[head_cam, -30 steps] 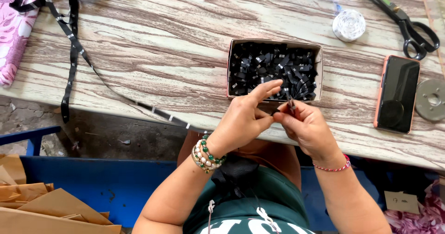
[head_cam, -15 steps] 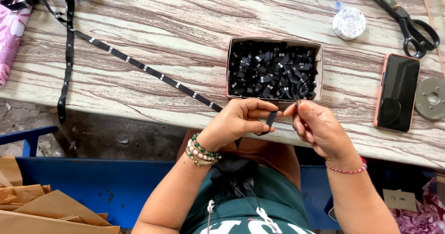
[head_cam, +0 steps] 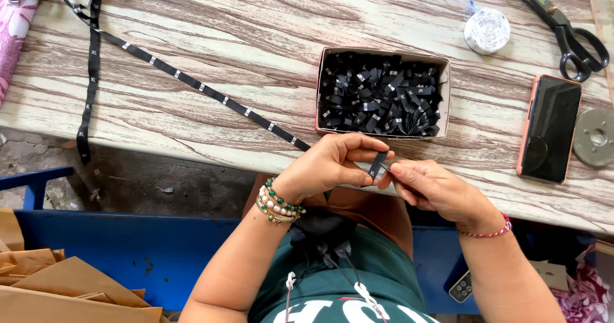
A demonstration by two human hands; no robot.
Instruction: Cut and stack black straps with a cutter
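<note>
A long black label ribbon with small white marks runs across the wooden table from the far left to my hands. My left hand pinches its end at the table's near edge, just in front of a cardboard box filled with cut black labels. My right hand meets the left one at the ribbon's end and grips a thin dark tool, mostly hidden by the fingers. Beaded bracelets circle my left wrist, a red cord my right.
A black phone in an orange case lies right of the box, with a round metal disc beside it. Black scissors and a white tape roll sit at the far right. Pink cloth lies at the left edge.
The ribbon has been drawn along the table and now lies straight toward my hands. Both hands have dropped slightly from the box to the table's edge.
</note>
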